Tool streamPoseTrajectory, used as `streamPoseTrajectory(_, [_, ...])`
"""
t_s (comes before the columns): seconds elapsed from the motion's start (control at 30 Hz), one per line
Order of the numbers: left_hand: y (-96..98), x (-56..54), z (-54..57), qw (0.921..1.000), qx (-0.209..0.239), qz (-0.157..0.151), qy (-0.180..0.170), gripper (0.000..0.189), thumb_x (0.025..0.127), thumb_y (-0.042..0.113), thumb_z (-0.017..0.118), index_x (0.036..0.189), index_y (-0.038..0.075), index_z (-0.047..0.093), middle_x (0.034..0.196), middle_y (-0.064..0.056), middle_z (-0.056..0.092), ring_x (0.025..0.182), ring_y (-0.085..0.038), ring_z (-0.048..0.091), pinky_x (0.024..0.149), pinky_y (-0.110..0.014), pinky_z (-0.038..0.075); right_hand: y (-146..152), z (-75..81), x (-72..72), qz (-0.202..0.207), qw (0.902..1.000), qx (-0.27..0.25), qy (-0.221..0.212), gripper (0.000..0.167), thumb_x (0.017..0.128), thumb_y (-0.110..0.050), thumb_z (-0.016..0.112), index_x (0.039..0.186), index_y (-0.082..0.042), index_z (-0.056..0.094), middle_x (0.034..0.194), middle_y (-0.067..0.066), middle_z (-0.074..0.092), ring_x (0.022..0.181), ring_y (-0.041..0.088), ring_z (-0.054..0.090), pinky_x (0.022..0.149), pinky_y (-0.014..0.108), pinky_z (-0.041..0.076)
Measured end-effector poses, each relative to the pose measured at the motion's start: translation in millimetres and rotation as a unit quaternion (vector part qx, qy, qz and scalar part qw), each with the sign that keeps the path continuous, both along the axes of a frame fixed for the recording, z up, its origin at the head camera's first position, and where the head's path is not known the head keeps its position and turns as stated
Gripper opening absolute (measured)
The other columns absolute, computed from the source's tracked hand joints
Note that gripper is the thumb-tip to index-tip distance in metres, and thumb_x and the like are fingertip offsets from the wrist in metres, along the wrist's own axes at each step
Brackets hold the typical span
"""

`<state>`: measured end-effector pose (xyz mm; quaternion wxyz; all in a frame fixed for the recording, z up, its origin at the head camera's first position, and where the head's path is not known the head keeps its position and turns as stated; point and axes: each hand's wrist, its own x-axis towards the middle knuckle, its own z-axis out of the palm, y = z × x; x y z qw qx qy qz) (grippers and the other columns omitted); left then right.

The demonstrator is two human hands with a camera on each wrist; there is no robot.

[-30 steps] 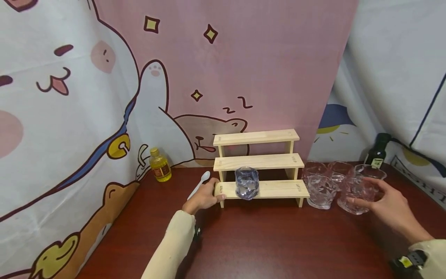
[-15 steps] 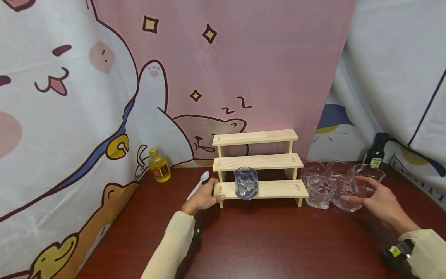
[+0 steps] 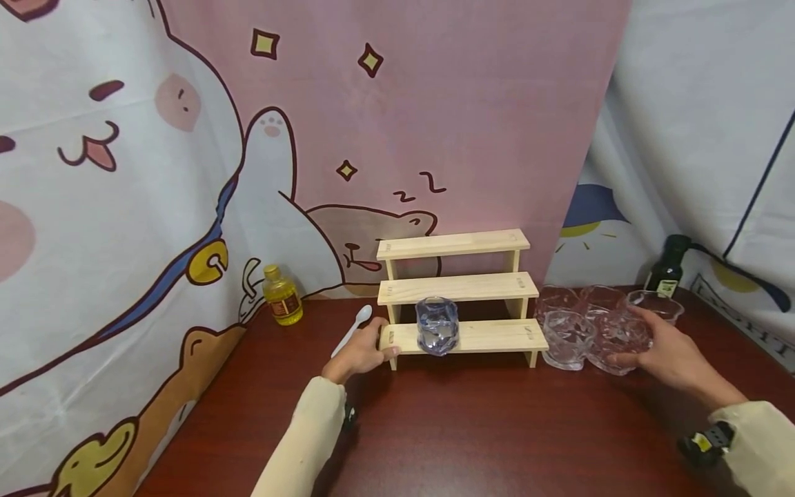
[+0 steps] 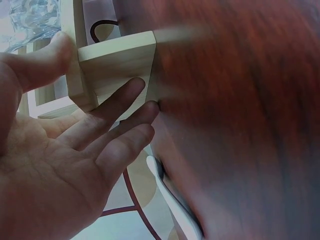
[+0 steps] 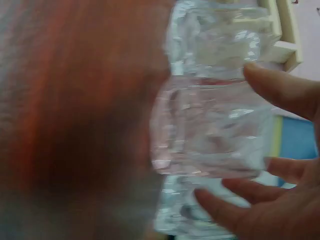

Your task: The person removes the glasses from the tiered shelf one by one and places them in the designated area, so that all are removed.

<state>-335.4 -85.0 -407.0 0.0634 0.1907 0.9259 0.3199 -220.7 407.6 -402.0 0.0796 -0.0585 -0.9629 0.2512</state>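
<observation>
My left hand [image 3: 359,353] pinches the left end of the lowest step of a three-tier wooden shelf [image 3: 497,336]. In the left wrist view its thumb [image 4: 60,47] presses the board's edge, while the other fingers spread beside the leg. A bluish, wavy drinking glass [image 3: 437,330] stands on that step, left of centre. At the right, my right hand [image 3: 673,355] holds a pinkish clear drinking glass [image 5: 210,130] standing on the table. Its thumb lies along one side and its fingers along the other. Several clear glasses [image 3: 566,342] stand close around it.
A small yellow oil bottle [image 3: 283,297] stands at the back left. A white spoon [image 3: 354,328] lies beside my left hand. Behind the glasses, at the back right, is a dark green bottle [image 3: 667,269]. Printed cloth [image 3: 484,124] hangs along the table's back and sides.
My right hand has slid the pinkish glass a little left along the table, closer to the other glasses. The left hand stays on the shelf. The head view has shifted slightly.
</observation>
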Motion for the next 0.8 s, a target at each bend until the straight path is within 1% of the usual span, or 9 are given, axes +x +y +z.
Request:
streamPoseTrajectory(0.1, [0.4, 0.6, 0.1, 1.0000, 0.003, 0.001, -0.003, 0.050, 0.093, 0.021, 0.073, 0.133, 0.006, 0.048, 0.094, -0.011, 0.063, 0.080, -0.020, 0.053, 0.074, -0.032, 0.042, -8.5, 11.0, 2.4, -0.001, 0.9993, 0.030, 0.021, 0.113, 0.071, -0.037, 0.088, 0.149, 0.013, 0.022, 0.136, 0.050, 0.035, 0.119, 0.068, 0.036, 0.093, 0.075, 0.035])
streamPoseTrajectory(0.2, [0.4, 0.5, -0.2, 1.0000, 0.003, 0.002, -0.004, 0.050, 0.093, 0.022, 0.073, 0.133, 0.006, 0.047, 0.094, -0.011, 0.062, 0.080, -0.020, 0.053, 0.073, -0.032, 0.042, -25.1, 24.1, 6.1, 0.008, 0.9955, 0.060, 0.073, 0.101, 0.071, -0.030, 0.088, 0.143, 0.014, 0.033, 0.133, 0.047, 0.040, 0.117, 0.065, 0.040, 0.093, 0.074, 0.035])
streamPoseTrajectory(0.27, [0.0, 0.4, -0.6, 1.0000, 0.003, 0.004, -0.004, 0.050, 0.093, 0.022, 0.073, 0.134, 0.007, 0.047, 0.095, -0.012, 0.063, 0.080, -0.020, 0.053, 0.074, -0.032, 0.042, -40.4, 32.7, 7.7, 0.026, 0.9911, 0.073, 0.108, 0.093, 0.072, -0.028, 0.088, 0.140, 0.013, 0.040, 0.131, 0.044, 0.046, 0.115, 0.062, 0.044, 0.091, 0.072, 0.038])
streamPoseTrajectory(0.33, [-0.3, 0.3, -0.9, 1.0000, 0.003, 0.006, -0.003, 0.051, 0.093, 0.022, 0.073, 0.134, 0.007, 0.047, 0.097, -0.012, 0.063, 0.080, -0.020, 0.053, 0.074, -0.032, 0.042, -57.5, 41.0, 8.4, 0.046, 0.9874, 0.077, 0.130, 0.088, 0.073, -0.028, 0.087, 0.139, 0.010, 0.043, 0.132, 0.041, 0.048, 0.115, 0.060, 0.046, 0.091, 0.071, 0.038])
streamPoseTrajectory(0.43, [-0.2, 0.8, -0.7, 1.0000, 0.002, 0.008, -0.003, 0.052, 0.093, 0.022, 0.073, 0.135, 0.007, 0.047, 0.097, -0.012, 0.063, 0.080, -0.020, 0.053, 0.074, -0.032, 0.042, -85.2, 48.4, 9.3, 0.077, 0.9804, 0.071, 0.167, 0.082, 0.074, -0.026, 0.087, 0.137, 0.007, 0.048, 0.131, 0.036, 0.054, 0.113, 0.055, 0.052, 0.089, 0.068, 0.042])
streamPoseTrajectory(0.53, [0.1, 1.3, -0.8, 1.0000, -0.004, 0.008, -0.002, 0.053, 0.093, 0.023, 0.072, 0.136, 0.007, 0.046, 0.096, -0.012, 0.063, 0.080, -0.020, 0.053, 0.073, -0.032, 0.043, -111.1, 50.1, 9.8, 0.105, 0.9742, 0.050, 0.194, 0.078, 0.074, -0.023, 0.088, 0.137, 0.005, 0.050, 0.130, 0.032, 0.056, 0.115, 0.050, 0.054, 0.089, 0.066, 0.043])
streamPoseTrajectory(0.63, [0.1, 1.4, -1.1, 0.9999, -0.011, 0.007, 0.004, 0.054, 0.093, 0.024, 0.072, 0.137, 0.006, 0.046, 0.095, -0.011, 0.063, 0.080, -0.020, 0.053, 0.074, -0.032, 0.043, -134.1, 48.0, 9.2, 0.134, 0.9703, 0.017, 0.201, 0.077, 0.076, -0.022, 0.087, 0.139, 0.002, 0.050, 0.133, 0.028, 0.057, 0.119, 0.047, 0.054, 0.092, 0.065, 0.044])
streamPoseTrajectory(0.73, [0.0, 1.2, -1.3, 0.9999, -0.013, 0.005, 0.010, 0.054, 0.093, 0.023, 0.072, 0.137, 0.006, 0.046, 0.096, -0.012, 0.064, 0.081, -0.020, 0.054, 0.074, -0.032, 0.044, -154.7, 43.1, 4.2, 0.168, 0.9658, -0.035, 0.194, 0.075, 0.079, -0.021, 0.085, 0.141, 0.001, 0.049, 0.135, 0.026, 0.056, 0.123, 0.045, 0.054, 0.095, 0.063, 0.046])
streamPoseTrajectory(0.8, [-0.1, 1.3, -1.2, 0.9998, -0.013, 0.006, 0.012, 0.053, 0.093, 0.023, 0.072, 0.137, 0.006, 0.047, 0.096, -0.011, 0.064, 0.081, -0.019, 0.054, 0.075, -0.032, 0.044, -168.3, 38.2, -2.2, 0.193, 0.9595, -0.079, 0.189, 0.073, 0.081, -0.018, 0.084, 0.142, 0.000, 0.049, 0.137, 0.026, 0.056, 0.124, 0.045, 0.055, 0.095, 0.059, 0.050])
